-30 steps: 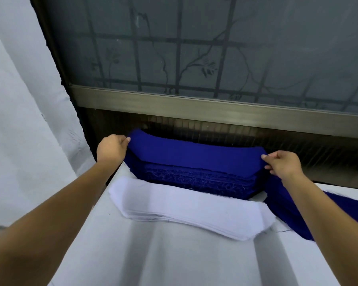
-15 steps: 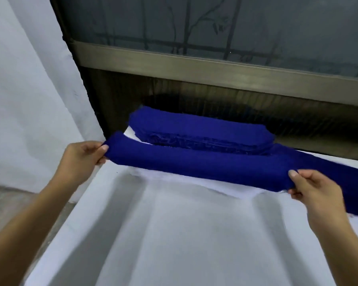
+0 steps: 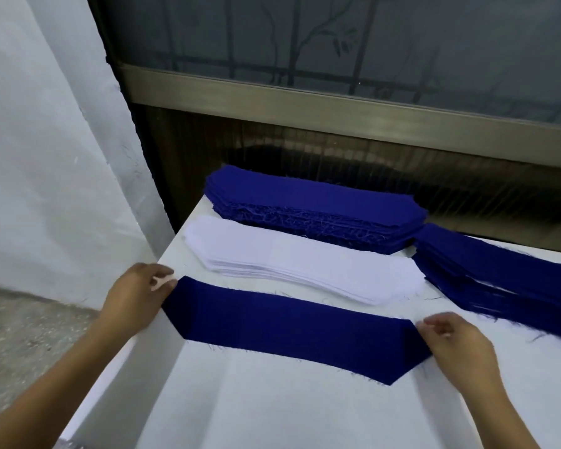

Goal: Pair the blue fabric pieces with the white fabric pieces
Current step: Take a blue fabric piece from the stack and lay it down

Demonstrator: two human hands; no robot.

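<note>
- Left hand [image 3: 136, 296] touches the left tip of the single blue fabric piece [image 3: 289, 325]; blur keeps me from telling whether it pinches.
- Right hand [image 3: 460, 348] is at the right end, its grip equally unclear to me.
- The piece lies flat on the white table [image 3: 272, 409], near the white fabric stack [image 3: 305, 267].
- Behind that stack lies the blue fabric stack [image 3: 314, 205].

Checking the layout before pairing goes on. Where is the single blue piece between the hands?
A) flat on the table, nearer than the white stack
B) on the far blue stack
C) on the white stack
A: the blue piece lies flat on the table, apart from the white stack behind it, left hand and right hand at its ends.
</note>
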